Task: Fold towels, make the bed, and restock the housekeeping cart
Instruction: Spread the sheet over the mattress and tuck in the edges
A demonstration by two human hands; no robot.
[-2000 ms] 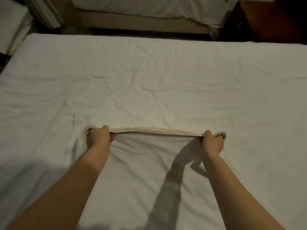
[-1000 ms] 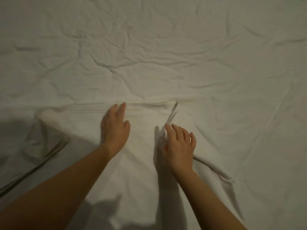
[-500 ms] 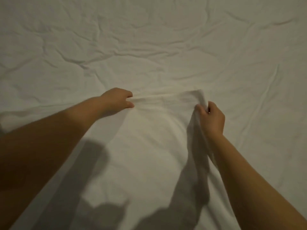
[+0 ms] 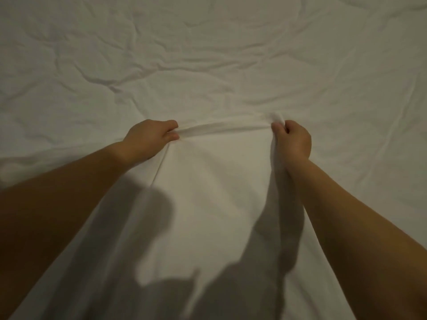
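Cloth: you hold a thin white cloth (image 4: 219, 185) by its far end; whether it is a towel or other linen cannot be told.
Where it lies: it spreads from your hands back toward you, over the wrinkled white bed sheet (image 4: 208, 54), its near part in your arms' shadow.
Left hand: your left hand (image 4: 150, 139) has its fingers curled, thumb and fingertips pinching the cloth's far edge (image 4: 224, 129).
Right hand: your right hand (image 4: 292, 140) is closed in a fist round the other corner, and a small tuft of cloth stands above the knuckles.
Between the hands: the far edge is pulled into a nearly straight, slightly rolled band.
Handling: judge it light, limp and not fragile. It will sag wherever you do not support it, and it creases easily.
Where to hold: grip at the two corners, right on the hem, so the edge stays taut and square.
Watch for: white on white, the cloth's borders are hard to pick out, and your bunched right-hand grip may leave that corner crumpled in the fold.
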